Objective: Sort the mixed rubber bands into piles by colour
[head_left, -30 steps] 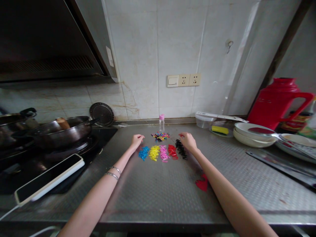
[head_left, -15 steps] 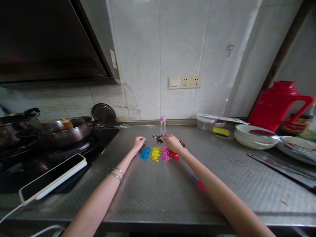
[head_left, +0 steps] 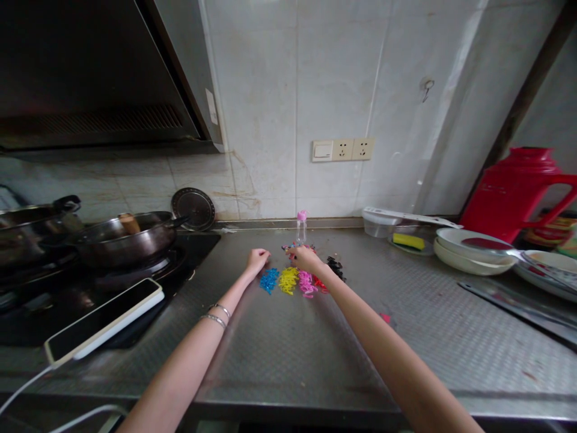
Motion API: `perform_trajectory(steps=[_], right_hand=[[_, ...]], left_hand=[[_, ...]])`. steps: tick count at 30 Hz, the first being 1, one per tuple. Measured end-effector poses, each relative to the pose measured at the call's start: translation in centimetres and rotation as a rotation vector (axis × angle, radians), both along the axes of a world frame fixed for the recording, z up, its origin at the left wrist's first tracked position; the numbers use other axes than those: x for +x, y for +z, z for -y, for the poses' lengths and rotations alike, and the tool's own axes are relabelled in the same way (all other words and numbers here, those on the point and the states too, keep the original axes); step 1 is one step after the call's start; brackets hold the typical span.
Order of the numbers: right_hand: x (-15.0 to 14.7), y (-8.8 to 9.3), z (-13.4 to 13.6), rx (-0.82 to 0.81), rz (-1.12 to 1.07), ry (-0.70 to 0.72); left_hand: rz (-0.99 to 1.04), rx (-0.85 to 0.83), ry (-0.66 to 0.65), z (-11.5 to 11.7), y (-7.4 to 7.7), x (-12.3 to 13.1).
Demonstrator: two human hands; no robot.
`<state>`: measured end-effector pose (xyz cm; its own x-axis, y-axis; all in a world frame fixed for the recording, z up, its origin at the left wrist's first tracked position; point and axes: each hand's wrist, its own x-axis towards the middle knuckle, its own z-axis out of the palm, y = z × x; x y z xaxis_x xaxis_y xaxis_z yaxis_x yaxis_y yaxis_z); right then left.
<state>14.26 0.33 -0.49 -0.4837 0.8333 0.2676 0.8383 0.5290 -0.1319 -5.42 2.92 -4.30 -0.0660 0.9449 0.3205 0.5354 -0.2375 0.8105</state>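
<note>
My left hand [head_left: 258, 260] rests on the counter with its fingers curled closed, left of a blue pile [head_left: 269, 280] of small rubber-band-like pieces. Whatever may be in it is hidden. My right hand [head_left: 307, 259] reaches over a mixed-colour pile [head_left: 288, 247], fingertips pinched together at its edge; the pinched piece, if any, is too small to make out. In front lie a yellow pile [head_left: 288, 280], a pink pile [head_left: 306, 282] and a red pile [head_left: 320, 285], partly covered by my right wrist. A black pile [head_left: 336, 269] lies right of that wrist. Behind the mixed pile stands a clear bottle [head_left: 302, 230] with a pink cap.
Left are a stove with a pan [head_left: 130, 240] and a phone [head_left: 103, 322] on a cable. To the right stand a plastic container [head_left: 377, 226], a yellow sponge [head_left: 408, 242], stacked bowls [head_left: 473, 258], a knife [head_left: 518, 310] and a red thermos [head_left: 509, 195].
My right hand has shifted left over the mixed pile, uncovering the black pile. My left hand stays beside the blue pile. The whole view has shifted slightly.
</note>
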Motion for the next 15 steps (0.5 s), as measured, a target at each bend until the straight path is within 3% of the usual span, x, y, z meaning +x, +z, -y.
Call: perform_trajectory(steps=[8, 15], right_hand=[[-0.36, 0.11, 0.43, 0.033, 0.167, 0.01], [-0.53, 0.0, 0.44, 0.05, 0.182, 0.017]], left_hand=[[0.006, 0.007, -0.008, 0.09, 0.15, 0.06], [0.008, -0.007, -0.001, 0.22, 0.23, 0.08]])
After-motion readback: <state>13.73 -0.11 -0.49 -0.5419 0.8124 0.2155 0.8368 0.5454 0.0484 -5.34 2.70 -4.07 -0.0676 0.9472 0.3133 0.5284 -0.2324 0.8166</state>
